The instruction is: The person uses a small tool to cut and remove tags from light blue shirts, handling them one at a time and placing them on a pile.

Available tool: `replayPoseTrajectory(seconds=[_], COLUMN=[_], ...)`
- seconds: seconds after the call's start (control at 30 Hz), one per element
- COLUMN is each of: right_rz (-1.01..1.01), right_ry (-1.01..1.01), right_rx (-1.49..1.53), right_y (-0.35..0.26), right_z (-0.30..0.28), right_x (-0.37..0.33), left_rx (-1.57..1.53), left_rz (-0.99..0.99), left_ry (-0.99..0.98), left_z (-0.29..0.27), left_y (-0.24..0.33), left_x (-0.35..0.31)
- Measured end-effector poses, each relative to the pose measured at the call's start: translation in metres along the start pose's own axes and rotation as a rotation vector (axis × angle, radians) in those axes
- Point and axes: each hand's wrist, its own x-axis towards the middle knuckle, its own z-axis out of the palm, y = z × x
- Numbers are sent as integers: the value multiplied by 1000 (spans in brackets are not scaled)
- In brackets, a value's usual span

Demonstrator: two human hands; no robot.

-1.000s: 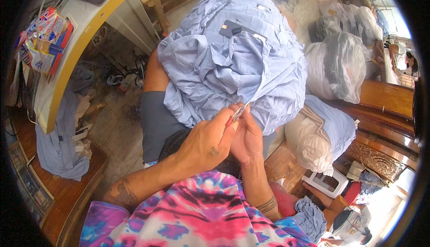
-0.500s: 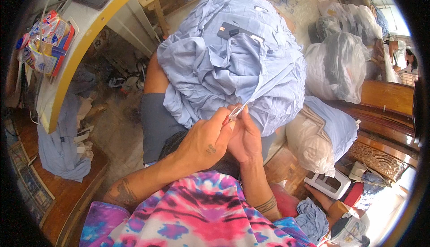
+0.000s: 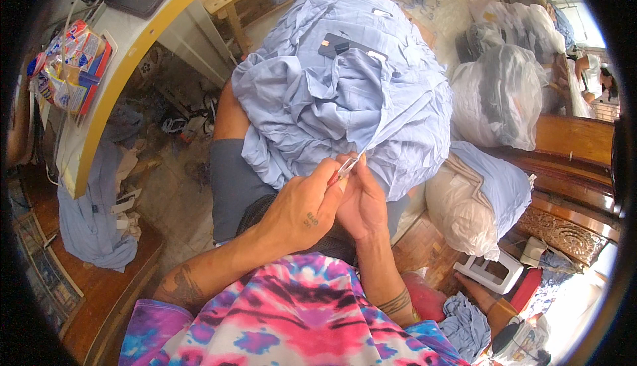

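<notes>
A large heap of light-blue cloth (image 3: 285, 127) rests in front of me, over my lap. From it a narrow, taut edge of cloth (image 3: 373, 142) runs down to my fingertips. My left hand (image 3: 298, 210) is closed on a small slim tool (image 3: 346, 165) with a red part and a pale, metal-looking end; its exact kind is hard to make out. My right hand (image 3: 363, 210) pinches the edge of the light-blue cloth right beside the tool's tip. Both hands nearly touch each other. A dark flat object (image 3: 327, 48) lies on top of the heap.
To the left stands a yellow-edged table (image 3: 159, 24) with colourful packets (image 3: 76, 61) on it. Blue garments (image 3: 93, 213) hang below. Clear bags of cloth (image 3: 497, 97), a stuffed white sack (image 3: 461, 210) and a white plastic stool (image 3: 491, 273) sit at the right, near another person's leg (image 3: 481, 293).
My hands stay almost in place, with the tool and cloth edge still between the fingers. The view has shifted very slightly.
</notes>
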Motion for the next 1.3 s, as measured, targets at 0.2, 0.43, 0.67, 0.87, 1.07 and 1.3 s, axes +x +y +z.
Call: replayPoseTrajectory(seconds=[0.2, 0.43, 0.67, 0.87, 1.07, 1.3], right_rz=[-7, -66, -211, -282, -410, -475], right_ry=[13, 39, 158, 156, 219, 248], right_rx=[-29, -175, -283, -376, -460, -350], right_y=[0, 0, 8, 6, 6, 13], right_z=[-1, 10, 15, 8, 22, 21], right_x=[0, -1, -1, 0, -1, -3], left_rx=[10, 7, 63, 77, 125, 173], left_rz=[-20, -28, 29, 53, 9, 20], left_ry=[-6, -2, 4, 45, 47, 50], left_z=[0, -1, 2, 10, 11, 18], left_y=[1, 7, 4, 4, 10, 13], left_x=[3, 8, 9, 10, 14, 18])
